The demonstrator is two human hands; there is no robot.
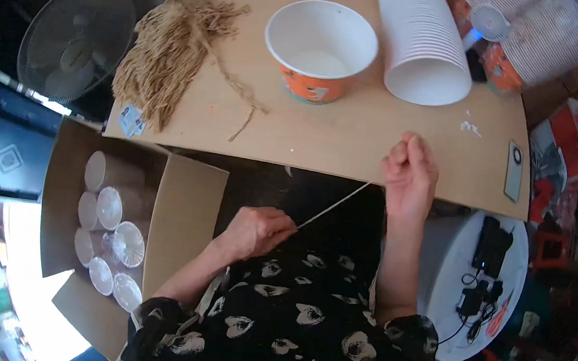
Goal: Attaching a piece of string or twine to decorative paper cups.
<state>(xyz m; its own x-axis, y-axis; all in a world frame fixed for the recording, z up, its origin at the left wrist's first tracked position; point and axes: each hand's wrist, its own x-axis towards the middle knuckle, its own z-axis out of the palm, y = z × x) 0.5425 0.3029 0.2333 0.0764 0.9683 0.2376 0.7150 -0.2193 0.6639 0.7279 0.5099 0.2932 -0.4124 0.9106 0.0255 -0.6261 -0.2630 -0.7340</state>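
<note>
A thin pale string (333,207) runs taut and slanting between my hands, below the table's front edge. My left hand (258,233) is closed round its lower end, close to my lap. Higher and to the right, my right hand (410,173) is closed with fingers curled over the table edge, and the string's upper end goes to it. An orange paper bucket (317,88) with a white inside stands on the table beyond my hands. At the left of the table lies a tan bundle of cords (167,55), one strand trailing toward the middle.
On the table (338,139) are a stack of white paper buckets (423,45), a small handheld fan (488,23) and a phone (514,172). A cardboard box (189,218) with wrapped stacks stands at left. Black adapters (490,247) lie on a white round top at right.
</note>
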